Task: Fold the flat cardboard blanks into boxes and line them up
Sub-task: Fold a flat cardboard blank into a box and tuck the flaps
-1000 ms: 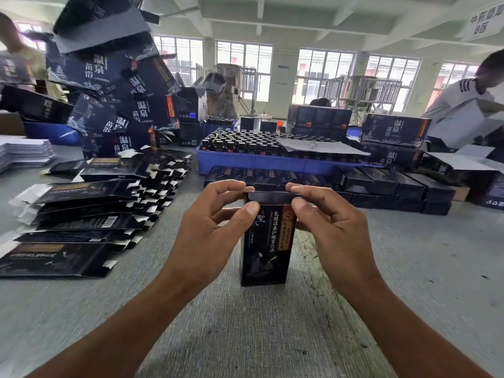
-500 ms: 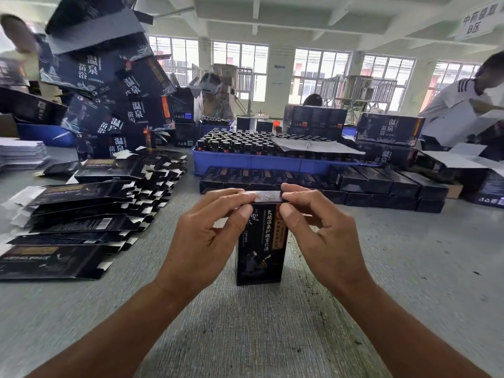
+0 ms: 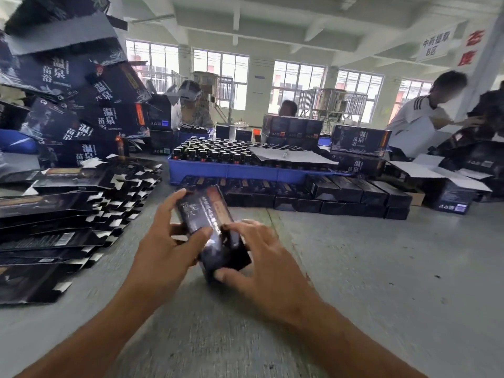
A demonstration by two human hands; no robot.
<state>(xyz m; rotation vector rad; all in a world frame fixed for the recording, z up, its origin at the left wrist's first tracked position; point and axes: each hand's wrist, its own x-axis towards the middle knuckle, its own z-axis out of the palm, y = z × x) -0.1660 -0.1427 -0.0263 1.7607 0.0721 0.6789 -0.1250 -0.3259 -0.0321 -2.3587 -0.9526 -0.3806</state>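
Note:
A small black folded box (image 3: pixel 210 219) with gold lettering lies tilted in front of me above the grey table (image 3: pixel 381 268), its top end pointing away and to the left. My left hand (image 3: pixel 166 246) grips its left side, thumb across the front face. My right hand (image 3: pixel 261 260) holds its lower right end, fingers spread over the bottom. A spread of flat black blanks (image 3: pixel 62 214) lies to the left. A row of finished black boxes (image 3: pixel 327 192) lies behind, along the blue crate.
A blue crate (image 3: pixel 223 170) full of dark bottles stands behind the row. Large dark cartons (image 3: pixel 81 105) are piled high at the left, more cartons (image 3: pixel 360 140) at the right. Several people work at the far side of the table.
The box stood upright with both hands pinching its top flap. Now it is tipped over, top end away from me, and my hands have shifted down around its body and bottom end.

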